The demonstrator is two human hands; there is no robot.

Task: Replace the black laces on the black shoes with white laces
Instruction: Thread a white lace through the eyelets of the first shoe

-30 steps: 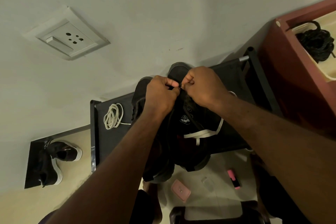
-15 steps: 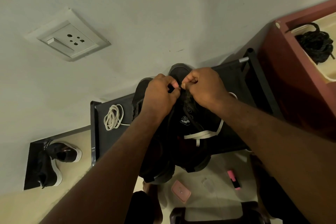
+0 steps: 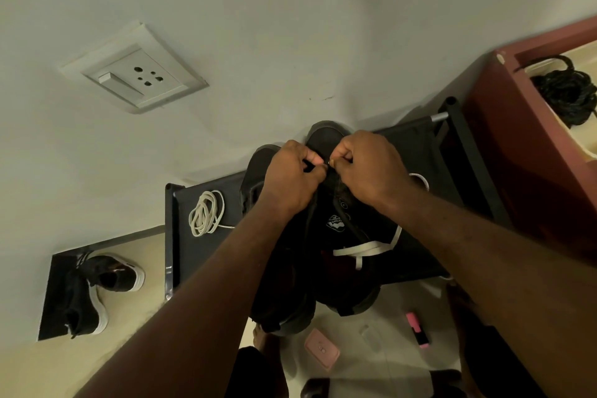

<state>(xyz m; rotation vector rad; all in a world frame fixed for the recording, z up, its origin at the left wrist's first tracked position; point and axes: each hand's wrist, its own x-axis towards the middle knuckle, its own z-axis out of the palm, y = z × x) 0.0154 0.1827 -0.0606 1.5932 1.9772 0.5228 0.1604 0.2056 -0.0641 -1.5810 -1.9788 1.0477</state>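
Two black shoes lie side by side on a black rack top (image 3: 181,255): the right black shoe (image 3: 342,236) with a white logo on its tongue, and the left black shoe (image 3: 258,171), mostly hidden under my left arm. My left hand (image 3: 290,178) and my right hand (image 3: 368,168) meet at the toe end of the right shoe, fingers curled, pinching a lace tip between them. A white lace (image 3: 365,249) trails loose across that shoe's opening. A second white lace (image 3: 205,213) lies coiled on the rack to the left.
A bundle of black laces (image 3: 568,94) sits in a cream tray on a red-brown cabinet (image 3: 517,171) at the right. Another black sneaker with a white sole (image 3: 106,281) rests on a lower shelf at the left. A pink case (image 3: 321,349) and a pink marker (image 3: 418,329) lie on the floor.
Both hands stay at the toe end of the right shoe; the fingertips have shifted slightly as they work the lace tip. The loose white lace has hardly moved.
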